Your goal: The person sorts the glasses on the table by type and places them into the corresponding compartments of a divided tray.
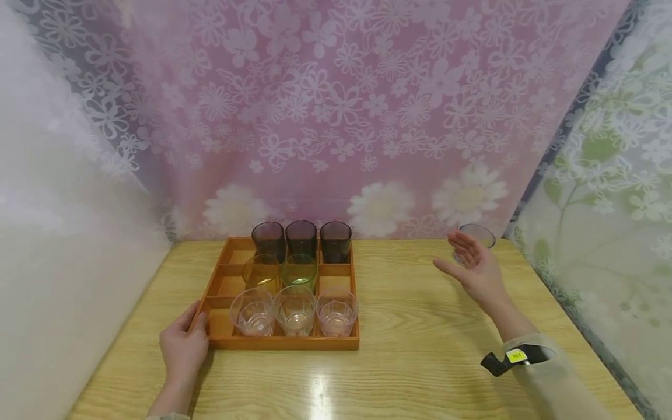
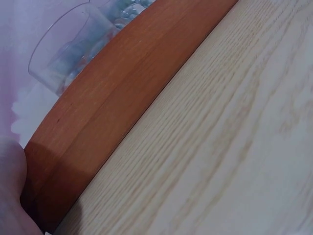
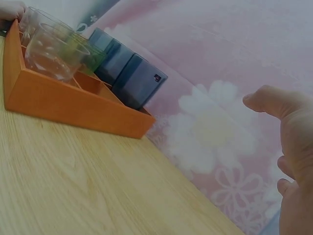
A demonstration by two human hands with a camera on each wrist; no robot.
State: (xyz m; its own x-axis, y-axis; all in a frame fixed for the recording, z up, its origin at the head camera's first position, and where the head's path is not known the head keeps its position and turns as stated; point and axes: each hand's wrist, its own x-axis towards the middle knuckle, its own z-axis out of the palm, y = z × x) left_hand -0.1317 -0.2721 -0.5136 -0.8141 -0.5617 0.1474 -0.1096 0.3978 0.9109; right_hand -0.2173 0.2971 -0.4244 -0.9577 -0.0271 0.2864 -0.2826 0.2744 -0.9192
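My left hand grips the left wall of an orange-brown wooden compartment tray near its front corner. Three dark glasses stand in the tray's back row. A yellow glass and a green glass are in the middle row, and three clear glasses fill part of the front row. Far to the right, my right hand is held with fingers extended and thumb spread, holding nothing visible. Just behind it is a clear glass with a bluish rim, partly hidden by the fingers; contact cannot be told.
The light wood table extends around the tray. A pink flowered curtain hangs along the back edge, with a whitish sheet on the left and a green-leaf patterned one on the right.
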